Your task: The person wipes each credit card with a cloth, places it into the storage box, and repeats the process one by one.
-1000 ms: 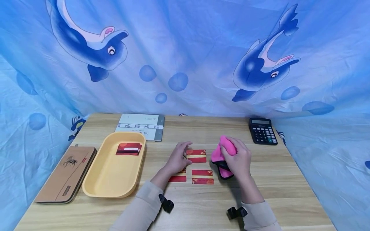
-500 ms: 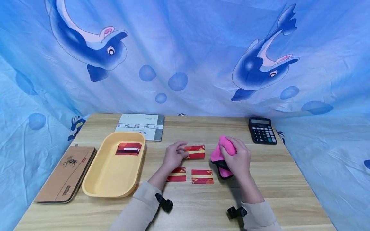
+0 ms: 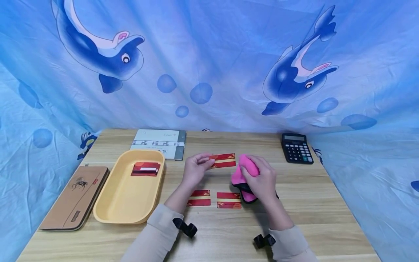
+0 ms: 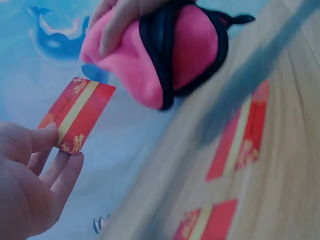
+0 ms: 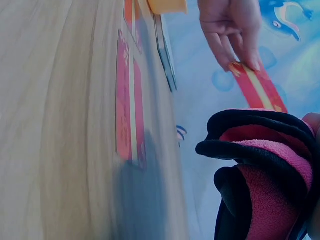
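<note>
My left hand (image 3: pixel 195 169) pinches a red card with a gold stripe (image 3: pixel 223 160) by its left end, above the table. In the left wrist view the thumb lies on the card's face (image 4: pixel 82 112) and the fingers are behind it. Close to the card's right end, my right hand (image 3: pixel 262 179) grips a bunched pink cloth with black edging (image 3: pixel 238 177). The right wrist view shows folds of this cloth (image 5: pixel 270 200); whether it touches the card I cannot tell. Two similar cards, a left one (image 3: pixel 200 198) and a right one (image 3: pixel 228 200), lie flat nearer the body.
A yellow tray (image 3: pixel 108 213) with red cards (image 3: pixel 145 169) inside stands at the left. Beside it lies a brown wallet (image 3: pixel 73 198). A white and grey booklet (image 3: pixel 160 140) is behind the tray. At the back right sits a black calculator (image 3: pixel 297 148).
My left hand has picked the card up off the table and raised it, away from the body. My right hand has shifted slightly left with the cloth, closer to the card.
</note>
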The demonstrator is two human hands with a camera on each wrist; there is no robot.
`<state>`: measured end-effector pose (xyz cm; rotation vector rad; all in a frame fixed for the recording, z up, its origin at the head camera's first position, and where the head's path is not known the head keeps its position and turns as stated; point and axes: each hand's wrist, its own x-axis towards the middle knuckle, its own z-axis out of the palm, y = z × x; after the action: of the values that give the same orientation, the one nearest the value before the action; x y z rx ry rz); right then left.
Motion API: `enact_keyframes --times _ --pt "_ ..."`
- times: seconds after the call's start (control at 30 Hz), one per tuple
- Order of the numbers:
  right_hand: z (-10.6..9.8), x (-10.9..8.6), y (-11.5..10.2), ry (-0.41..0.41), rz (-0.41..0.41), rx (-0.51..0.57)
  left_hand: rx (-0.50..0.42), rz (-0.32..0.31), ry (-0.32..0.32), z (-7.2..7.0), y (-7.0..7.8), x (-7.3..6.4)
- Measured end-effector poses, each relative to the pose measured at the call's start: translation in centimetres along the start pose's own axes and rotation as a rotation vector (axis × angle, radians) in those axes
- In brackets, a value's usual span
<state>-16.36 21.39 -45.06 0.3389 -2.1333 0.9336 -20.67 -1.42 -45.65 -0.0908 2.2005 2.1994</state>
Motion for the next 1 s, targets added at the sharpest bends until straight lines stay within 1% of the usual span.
enact_keyframes --times 0.1,0.27,0.43,0.53,0.6,0.73,0.83,0.93,1.0 --pt "0.3 0.2 -0.8 -0.007 -0.015 0.021 -0.046 0.003 -0.005 0.2 0.7 -0.3" --pt "0.6 0.7 -2.0 -0.005 -0.036 0.045 -0.055 0.029 -0.024 0.4 1.8 -0.7" --pt "1.2 1.3 -2.8 0.026 -0.059 0.009 -0.066 0.008 -0.063 0.5 2.3 -1.2" --pt "1.7 1.3 -3.2 0.037 -0.081 -0.033 -0.077 0.014 -0.090 0.5 2.3 -1.5" --pt "2.2 1.2 -3.5 0.044 -0.107 -0.051 -0.075 0.040 -0.111 0.7 2.3 -1.6" --pt "3.4 1.0 -4.6 0.045 -0.165 -0.051 -0.063 0.133 -0.164 1.2 2.1 -1.8" --pt "3.8 0.9 -5.4 0.032 -0.192 -0.038 -0.050 0.188 -0.172 1.4 2.0 -2.0" --pt "3.7 1.0 -5.4 0.030 -0.207 -0.041 -0.029 0.199 -0.159 1.3 2.0 -2.1" --pt "3.3 1.2 -4.9 0.044 -0.190 -0.072 -0.012 0.191 -0.136 1.1 2.1 -2.1"
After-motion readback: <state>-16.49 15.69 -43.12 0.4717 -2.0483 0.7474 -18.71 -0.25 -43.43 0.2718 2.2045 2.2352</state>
